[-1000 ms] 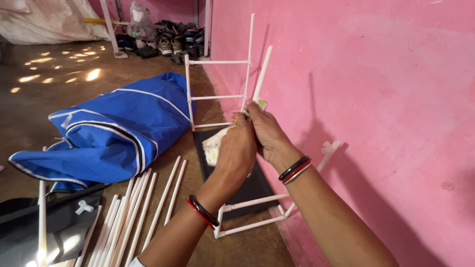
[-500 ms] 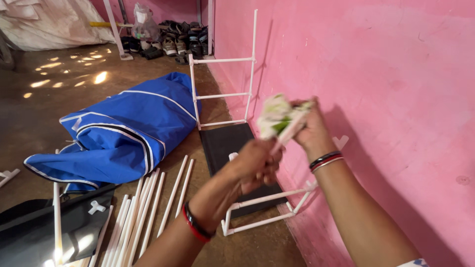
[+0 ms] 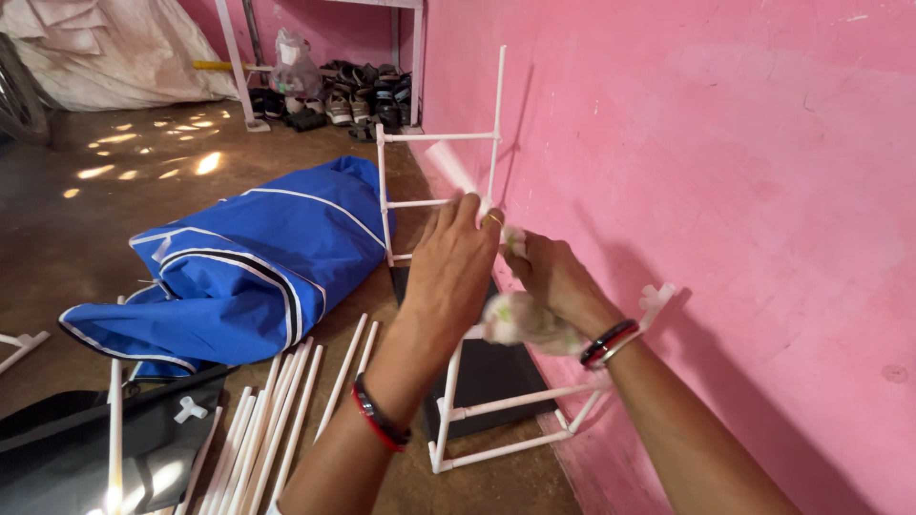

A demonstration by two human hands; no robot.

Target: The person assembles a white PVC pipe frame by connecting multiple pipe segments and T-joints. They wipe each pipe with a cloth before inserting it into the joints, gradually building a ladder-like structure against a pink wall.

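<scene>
Looking down at both hands raised in front of the pink wall (image 3: 725,191), w/ the white pipe frame (image 3: 441,205) leaning against it just behind them. My left hand (image 3: 453,272) is flat, fingers (image 3: 456,217) stretched out side by side, pressed on a thin white rod (image 3: 450,164) that's motion-blurred; its long axis runs approx 11 to 5 o'clock, upper end poking out past the fingertips toward 11. My right hand (image 3: 553,277) sits at 3 o'clock from the left, nearly touching it, curled round a crumpled whitish-green cloth (image 3: 520,319) bunched under the palm at approx 6. Can't tell if the right also pinches the rod. Left hand covers more of the rod. Loose white rods (image 3: 277,420) lie on the floor at 7, beside the blue bag (image 3: 239,257).
</scene>
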